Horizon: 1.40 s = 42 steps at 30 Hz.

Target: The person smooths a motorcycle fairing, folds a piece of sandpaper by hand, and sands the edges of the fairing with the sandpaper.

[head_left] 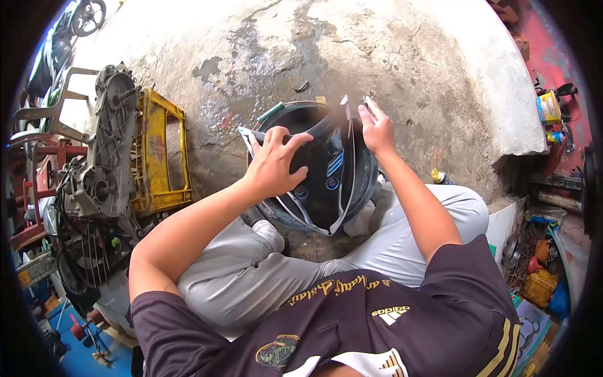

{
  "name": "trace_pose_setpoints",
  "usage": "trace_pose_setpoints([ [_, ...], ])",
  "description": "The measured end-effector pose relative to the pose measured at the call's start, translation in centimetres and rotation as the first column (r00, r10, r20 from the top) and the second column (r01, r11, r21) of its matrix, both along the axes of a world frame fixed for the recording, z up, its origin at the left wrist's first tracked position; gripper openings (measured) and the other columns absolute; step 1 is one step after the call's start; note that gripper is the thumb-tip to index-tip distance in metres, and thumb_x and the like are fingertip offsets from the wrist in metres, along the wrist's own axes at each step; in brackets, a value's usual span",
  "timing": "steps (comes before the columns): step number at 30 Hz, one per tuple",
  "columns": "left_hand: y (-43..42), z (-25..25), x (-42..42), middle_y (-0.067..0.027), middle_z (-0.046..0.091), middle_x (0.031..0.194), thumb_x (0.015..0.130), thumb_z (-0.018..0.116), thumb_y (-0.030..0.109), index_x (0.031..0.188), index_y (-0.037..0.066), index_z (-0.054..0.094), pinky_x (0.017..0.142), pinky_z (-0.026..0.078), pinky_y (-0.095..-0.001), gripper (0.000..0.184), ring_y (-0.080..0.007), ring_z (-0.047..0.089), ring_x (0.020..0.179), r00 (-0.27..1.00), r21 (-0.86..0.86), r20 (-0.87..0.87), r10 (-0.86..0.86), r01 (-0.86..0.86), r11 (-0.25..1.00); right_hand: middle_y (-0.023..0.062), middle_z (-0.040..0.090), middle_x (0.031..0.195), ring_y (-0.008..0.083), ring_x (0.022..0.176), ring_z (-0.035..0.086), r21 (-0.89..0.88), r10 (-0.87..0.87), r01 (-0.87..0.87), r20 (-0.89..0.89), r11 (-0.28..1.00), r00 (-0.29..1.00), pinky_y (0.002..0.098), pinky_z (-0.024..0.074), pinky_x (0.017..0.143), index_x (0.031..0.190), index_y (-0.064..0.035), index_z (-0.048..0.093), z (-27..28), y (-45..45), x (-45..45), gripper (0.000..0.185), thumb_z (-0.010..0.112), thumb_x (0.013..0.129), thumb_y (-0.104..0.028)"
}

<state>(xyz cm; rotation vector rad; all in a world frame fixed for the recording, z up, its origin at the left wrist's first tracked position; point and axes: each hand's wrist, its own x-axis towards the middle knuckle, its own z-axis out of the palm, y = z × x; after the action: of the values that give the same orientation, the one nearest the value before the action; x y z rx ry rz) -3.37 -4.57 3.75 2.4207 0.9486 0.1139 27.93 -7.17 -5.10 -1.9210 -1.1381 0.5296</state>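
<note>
A dark round basin point(367, 182) stands on the ground between my bent legs. Across it lies a glossy black panel point(320, 182) with white edges, a blue striped mark and small round blue marks. My left hand point(276, 160) rests over the panel's upper left part, its fingers spread and bent over a dark curved edge. To the right of the panel's pale upper tip, my right hand point(377, 125) is raised with its fingers stretched out, holding nothing. The area near that tip is blurred.
On the left stand a yellow crate point(162, 151) and a grey metal engine casing point(103, 144). A yellow can point(548, 108) is at the right, beyond a raised concrete ledge point(512, 107). A small yellow-capped bottle point(441, 176) lies by my right knee.
</note>
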Motion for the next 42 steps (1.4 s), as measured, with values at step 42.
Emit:
trace_pose_setpoints([
  [42,5.2,4.8,-1.3,-0.0111,0.076,0.114,0.088,0.085,0.026,0.113,0.01,0.08,0.103,0.051,-0.0456,0.03,-0.0317,0.068,0.118,0.915,0.01,0.352,0.195,-0.212,0.977,0.0037,0.069,0.103,0.0111,0.091,0.066,-0.002,0.307,-0.335,-0.395,0.942,0.866,0.0283,0.0552,0.084,0.143,-0.009,0.059,18.7,-2.1,-9.4,0.05,0.075,0.095,-0.004],
])
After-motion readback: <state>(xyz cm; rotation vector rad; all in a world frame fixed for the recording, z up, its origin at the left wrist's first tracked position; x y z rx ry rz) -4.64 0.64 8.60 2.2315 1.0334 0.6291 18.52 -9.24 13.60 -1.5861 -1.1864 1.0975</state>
